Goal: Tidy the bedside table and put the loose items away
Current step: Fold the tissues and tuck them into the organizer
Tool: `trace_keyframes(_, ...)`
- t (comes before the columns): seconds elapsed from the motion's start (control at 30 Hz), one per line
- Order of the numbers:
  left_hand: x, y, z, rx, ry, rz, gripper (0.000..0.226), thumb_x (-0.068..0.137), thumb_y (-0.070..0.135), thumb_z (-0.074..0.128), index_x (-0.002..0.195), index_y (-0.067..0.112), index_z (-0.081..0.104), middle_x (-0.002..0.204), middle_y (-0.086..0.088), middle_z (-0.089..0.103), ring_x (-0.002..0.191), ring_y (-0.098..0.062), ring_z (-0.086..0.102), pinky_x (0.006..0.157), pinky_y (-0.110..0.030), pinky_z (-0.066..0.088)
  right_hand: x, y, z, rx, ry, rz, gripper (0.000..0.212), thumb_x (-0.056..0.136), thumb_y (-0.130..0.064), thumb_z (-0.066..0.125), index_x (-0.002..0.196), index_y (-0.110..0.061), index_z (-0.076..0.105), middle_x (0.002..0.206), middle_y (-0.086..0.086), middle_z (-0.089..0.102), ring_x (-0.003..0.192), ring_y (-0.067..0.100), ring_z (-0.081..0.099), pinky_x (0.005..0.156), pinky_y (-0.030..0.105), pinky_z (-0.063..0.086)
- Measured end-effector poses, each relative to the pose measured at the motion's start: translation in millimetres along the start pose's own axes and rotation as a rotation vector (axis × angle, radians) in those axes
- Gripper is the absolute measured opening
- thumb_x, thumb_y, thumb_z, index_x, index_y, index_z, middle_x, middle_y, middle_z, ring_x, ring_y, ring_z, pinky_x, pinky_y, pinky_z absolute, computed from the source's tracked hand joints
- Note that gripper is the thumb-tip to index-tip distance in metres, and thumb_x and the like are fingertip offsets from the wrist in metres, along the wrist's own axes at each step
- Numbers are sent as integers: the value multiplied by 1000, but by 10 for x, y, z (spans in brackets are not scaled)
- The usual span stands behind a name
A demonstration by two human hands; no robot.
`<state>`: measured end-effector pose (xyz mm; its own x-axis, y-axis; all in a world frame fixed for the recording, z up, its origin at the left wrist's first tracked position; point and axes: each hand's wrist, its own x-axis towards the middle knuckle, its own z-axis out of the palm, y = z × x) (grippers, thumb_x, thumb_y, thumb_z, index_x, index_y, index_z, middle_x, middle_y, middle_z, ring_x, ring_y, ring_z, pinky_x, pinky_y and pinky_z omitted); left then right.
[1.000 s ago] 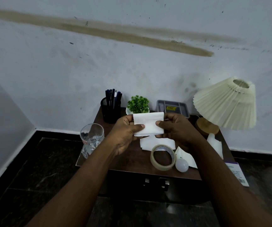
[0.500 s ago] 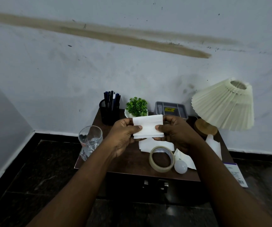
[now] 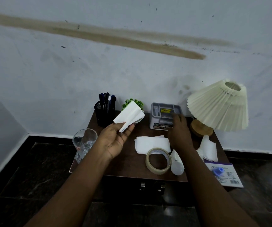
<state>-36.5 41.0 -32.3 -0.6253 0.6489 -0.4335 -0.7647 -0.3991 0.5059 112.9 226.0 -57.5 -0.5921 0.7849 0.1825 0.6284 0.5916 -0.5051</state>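
Well, dark pens (image 3: 107, 100) upright inside black mesh cup (image 3: 103, 117).

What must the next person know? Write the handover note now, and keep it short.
Left hand pinches a folded tissue above the table. Right hand is open, reaching toward the grey tray; contact unclear.
On the table: flat tissues, tape, bulb, more tissues by the lamp, glass at the left edge.
Done: one tissue picked up.
Left: put it and the rest away.
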Motion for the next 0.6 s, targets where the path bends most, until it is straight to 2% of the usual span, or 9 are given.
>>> trace_keyframes(0.1,-29,16,16,-50,-6,-21,16,92,-14,54,103,-7,64,92,-20,78,79,-29,78,67,-36,65,57,77,38,-30,9,-20,65,84,10,58,146,-5,45,145,23,45,122,42,53,100,51,48)
trace_keyframes(0.2,-52,31,26,-56,-15,-38,15,92,-14,55,103,-9,64,94,-21,78,80,-29,78,68,-36,65,80,121,95,-40,93,-7,54,87,11,53,139,-5,51,129,26,52,108,42,57,87,47,52)
trace_keyframes(0.27,-63,43,40,-62,-35,-46,16,92,-14,55,102,-9,65,96,-21,78,81,-30,78,68,-35,65,81,121,116,-42,157,10,41,89,11,51,126,-4,59,119,26,55,99,42,60,77,42,53)
trace_keyframes(0.37,-86,62,61,-69,-57,-51,17,92,-15,54,104,-9,65,100,-22,77,84,-30,78,68,-34,65,67,115,74,-70,239,-31,28,84,15,52,103,-1,64,106,25,56,89,40,59,67,32,39)
trace_keyframes(0.5,-152,123,96,-74,-93,-27,26,82,-14,60,107,-8,65,107,-22,76,88,-31,78,67,-34,64,22,-7,-98,-69,273,-129,25,85,9,54,103,-6,64,102,19,54,84,30,54,67,31,40)
trace_keyframes(0.6,-242,205,151,-6,-162,22,37,72,-9,65,109,-5,66,105,-18,77,91,-27,78,68,-31,64,-63,-130,-256,-99,263,-205,22,84,5,57,99,-9,63,95,13,51,78,27,53,62,35,47)
